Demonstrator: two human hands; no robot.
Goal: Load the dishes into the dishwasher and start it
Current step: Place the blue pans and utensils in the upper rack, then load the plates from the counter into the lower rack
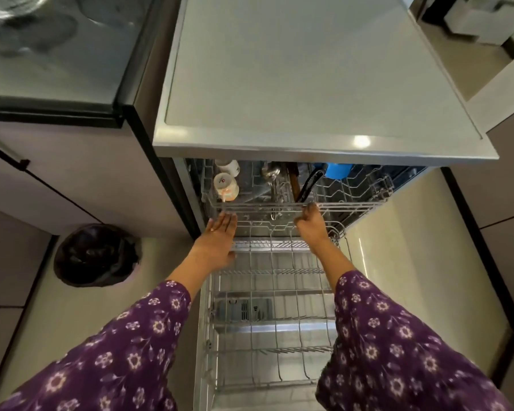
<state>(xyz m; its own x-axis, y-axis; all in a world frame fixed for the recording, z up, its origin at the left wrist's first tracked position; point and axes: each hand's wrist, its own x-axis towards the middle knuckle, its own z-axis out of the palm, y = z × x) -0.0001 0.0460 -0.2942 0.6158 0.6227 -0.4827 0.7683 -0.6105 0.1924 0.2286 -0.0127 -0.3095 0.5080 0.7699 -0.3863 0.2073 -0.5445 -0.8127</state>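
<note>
Head view: right hand (310,225) grips upper rack (353,206) rail; left hand (220,232) touches it, fingers straight. Rack-sliding step, probably; next: push evenly.

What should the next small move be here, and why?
Probably slide the upper rack fully in. The right hand grips its front rail and the left hand lies flat against it, which suits a push. The rack already holds white cups and a blue cup, while the lower rack below is pulled out and bare.
</note>
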